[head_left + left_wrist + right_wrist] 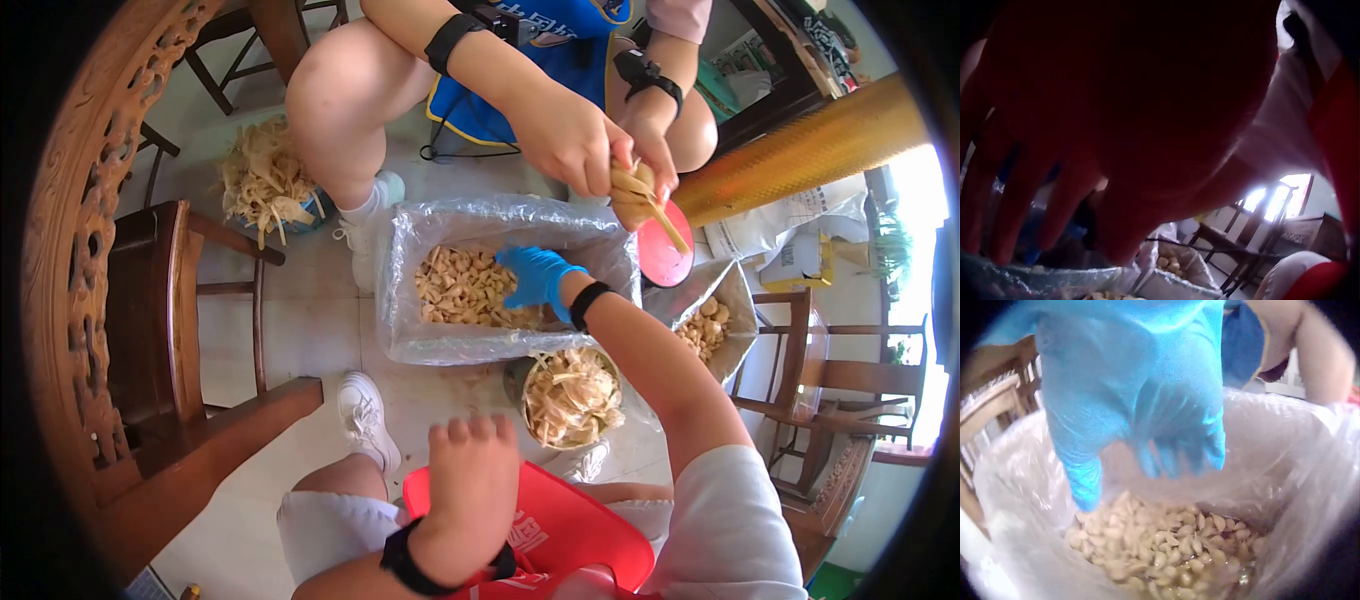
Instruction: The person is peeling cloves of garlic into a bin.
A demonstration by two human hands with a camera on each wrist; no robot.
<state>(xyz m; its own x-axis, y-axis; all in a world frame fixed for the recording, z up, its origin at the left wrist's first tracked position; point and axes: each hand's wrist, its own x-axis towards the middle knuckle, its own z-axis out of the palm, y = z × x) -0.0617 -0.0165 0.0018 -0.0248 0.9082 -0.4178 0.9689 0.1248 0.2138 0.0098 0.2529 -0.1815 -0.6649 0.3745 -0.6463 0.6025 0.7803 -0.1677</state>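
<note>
A plastic-lined box (510,345) holds a layer of pale, clove-like pieces (465,288), wet-looking at the lower right in the right wrist view (1166,547). Over them, inside the box, is my right hand (540,278) in a blue glove; the right wrist view shows the glove (1135,381) with fingers pointing down, apart, above the pieces and holding nothing. My bare left hand (472,490) is raised above my lap, back up, touching nothing; in the left wrist view its dark fingers (1016,206) are spread and loosely extended.
Opposite, another person's hands (632,165) hold a pale bundle with a stalk. A basin of peelings (572,400) stands near my knees, a second peelings heap (268,180) at left. A lined container of bulbs (712,325) and wooden chairs (800,370) are right; a carved wooden seat is left.
</note>
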